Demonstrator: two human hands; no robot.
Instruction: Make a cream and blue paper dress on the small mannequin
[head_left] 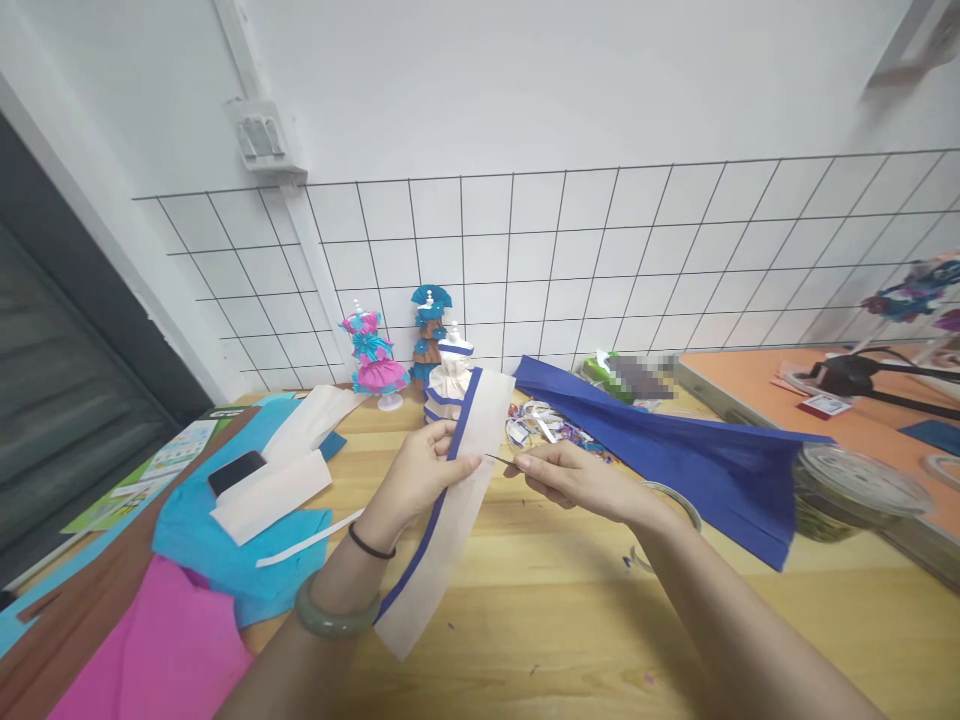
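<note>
My left hand (420,478) pinches a long cream paper strip (457,500) that has a narrow blue strip along its left edge. The strip hangs slanted above the wooden table (570,610). My right hand (571,478) is closed in a pinch on a thin dark needle (496,459), whose tip points at the strip's right edge, just short of my left fingers. A green bangle and a black band sit on my left wrist. Behind the strip stands a small mannequin in a cream and blue paper dress (450,382).
Two more dressed mannequins, pink (373,362) and teal-brown (429,335), stand before a wire grid on the wall. A large blue crepe sheet (697,455) lies right, beside a lidded plastic tub (855,492). Cyan, pink and cream paper and a black phone (235,471) lie left. A tape roll (675,505) sits under my right wrist.
</note>
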